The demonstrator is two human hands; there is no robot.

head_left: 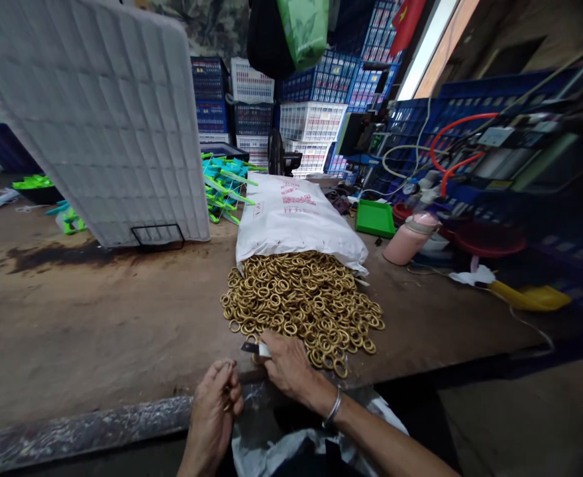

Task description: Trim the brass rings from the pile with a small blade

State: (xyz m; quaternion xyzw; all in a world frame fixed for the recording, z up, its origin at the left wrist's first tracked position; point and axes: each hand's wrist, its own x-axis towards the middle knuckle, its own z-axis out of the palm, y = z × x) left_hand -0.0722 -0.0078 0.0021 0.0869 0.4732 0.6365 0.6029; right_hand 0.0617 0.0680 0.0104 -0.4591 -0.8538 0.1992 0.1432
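Observation:
A heap of several brass-coloured rings spills from the open mouth of a white sack lying on the brown worktable. My left hand is at the table's front edge, its fingers pinched shut on a few of the rings. My right hand, with a metal bracelet at the wrist, rests at the near edge of the heap, closed on a small dark blade-like tool whose tip points left.
A large white grid panel leans upright at the back left. Teal plastic parts lie behind it. Stacked blue and white crates fill the rear. A green tray, pink flask and hoses crowd the right side.

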